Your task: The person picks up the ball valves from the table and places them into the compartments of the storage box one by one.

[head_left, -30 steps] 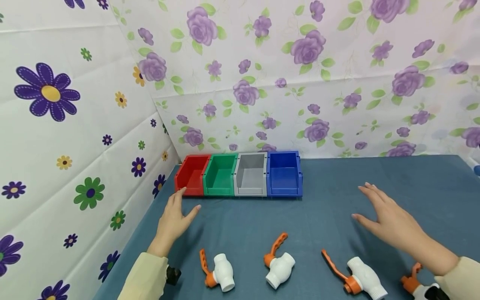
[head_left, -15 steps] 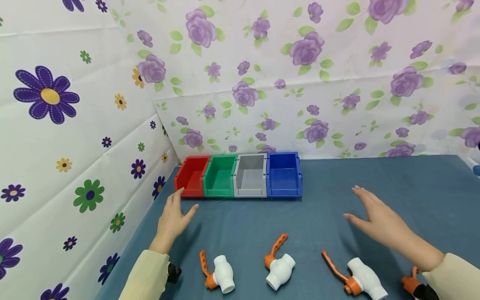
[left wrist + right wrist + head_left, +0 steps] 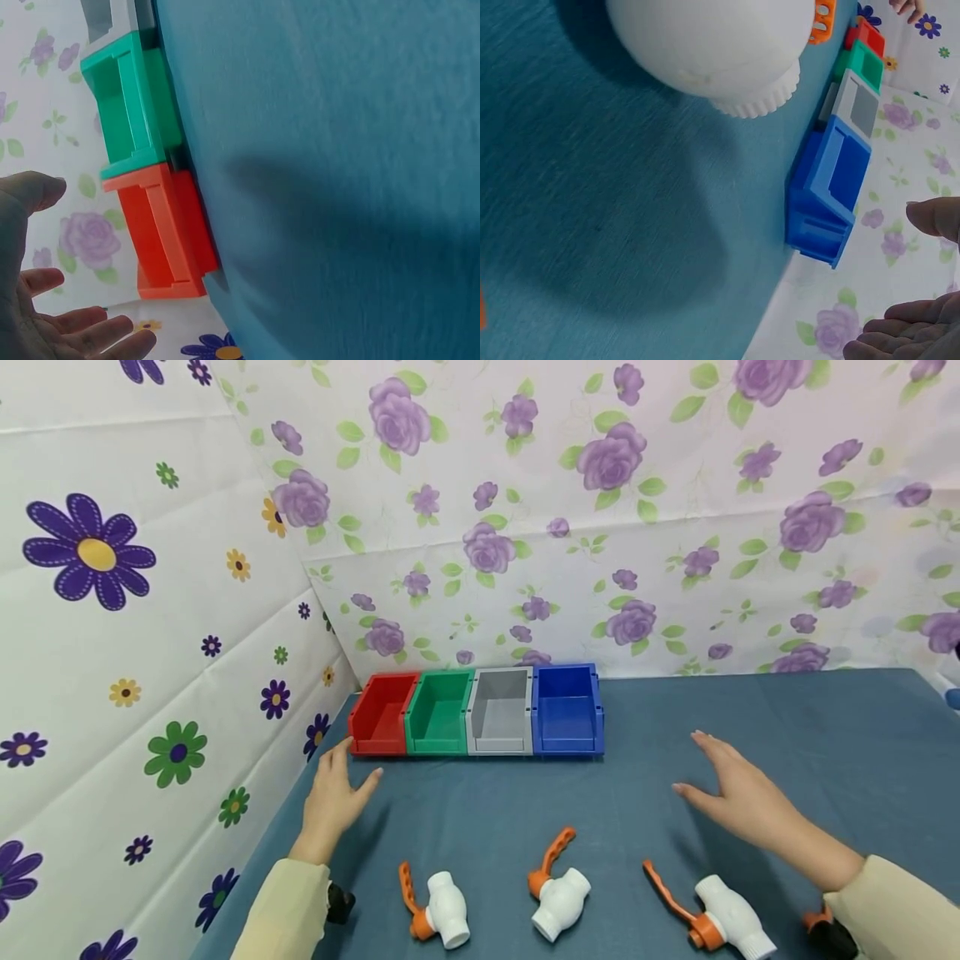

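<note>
My left hand hovers over the cloth at the left, in front of the red bin, its fingers apart and holding nothing. Over the right side, my right hand is held in the air with thumb and fingers spread, also without anything in its grasp. Along the near part of the table lie several white ball valves with orange lever handles: a left valve, a middle valve and a right valve. One more valve is mostly hidden under the right sleeve; only some orange shows.
At the back stand a green bin, a grey bin and a blue bin, joined in a row with the red one. A blue cloth covers the table. Flowered sheets hang behind and to the left.
My right hand has drifted left over the table, and its sleeve now covers more of the far-right valve. My left hand has shifted slightly left. The valves and bins have stayed in place.
</note>
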A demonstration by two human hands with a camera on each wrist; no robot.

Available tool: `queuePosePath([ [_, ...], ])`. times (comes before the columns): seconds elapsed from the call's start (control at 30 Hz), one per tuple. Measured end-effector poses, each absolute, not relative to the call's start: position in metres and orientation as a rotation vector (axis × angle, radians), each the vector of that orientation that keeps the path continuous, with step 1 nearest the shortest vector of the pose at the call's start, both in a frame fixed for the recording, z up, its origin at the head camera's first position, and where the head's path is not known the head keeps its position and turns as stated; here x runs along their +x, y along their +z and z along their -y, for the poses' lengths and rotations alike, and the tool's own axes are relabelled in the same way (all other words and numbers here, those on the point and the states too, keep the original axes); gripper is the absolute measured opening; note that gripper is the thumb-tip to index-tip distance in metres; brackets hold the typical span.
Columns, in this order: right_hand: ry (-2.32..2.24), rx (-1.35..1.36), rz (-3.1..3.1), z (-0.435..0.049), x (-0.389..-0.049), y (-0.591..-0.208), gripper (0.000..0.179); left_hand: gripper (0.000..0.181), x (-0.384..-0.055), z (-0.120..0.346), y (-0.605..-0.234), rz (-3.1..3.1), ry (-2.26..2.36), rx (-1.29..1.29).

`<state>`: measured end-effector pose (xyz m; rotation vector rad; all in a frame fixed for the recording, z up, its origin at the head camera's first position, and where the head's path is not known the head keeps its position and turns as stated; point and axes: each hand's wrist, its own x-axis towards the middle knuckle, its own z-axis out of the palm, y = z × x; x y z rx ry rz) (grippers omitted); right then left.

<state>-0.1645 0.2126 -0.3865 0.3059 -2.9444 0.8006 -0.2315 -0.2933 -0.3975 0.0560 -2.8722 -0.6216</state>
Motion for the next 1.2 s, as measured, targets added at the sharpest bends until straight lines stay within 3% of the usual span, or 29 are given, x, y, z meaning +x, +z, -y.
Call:
queuePosePath([
  [1.2,0.991,0.204,2.876,-0.188,-0.179,-0.395,0.074,0.075,-0.264,0.303,-0.405,2.821,-0.880,0.255],
])
